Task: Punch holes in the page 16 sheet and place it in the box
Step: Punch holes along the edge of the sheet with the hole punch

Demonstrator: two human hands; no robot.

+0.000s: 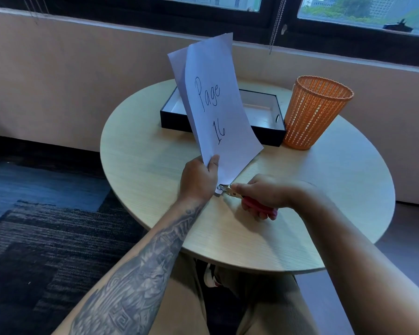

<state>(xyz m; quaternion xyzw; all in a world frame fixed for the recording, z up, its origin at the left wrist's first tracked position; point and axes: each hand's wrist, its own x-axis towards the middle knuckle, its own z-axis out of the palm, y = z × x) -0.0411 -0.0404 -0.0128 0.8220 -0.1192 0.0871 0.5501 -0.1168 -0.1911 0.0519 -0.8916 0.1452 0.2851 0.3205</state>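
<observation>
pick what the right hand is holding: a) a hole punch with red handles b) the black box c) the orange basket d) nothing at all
a: the right hand grips the hole punch by its red handles, with the metal head at the bottom corner of the page 16 sheet, which the left hand holds up above the table.

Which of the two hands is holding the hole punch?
The right hand, curled round the red-handled punch; the left hand instead pinches the Page 16 sheet by its lower edge.
</observation>
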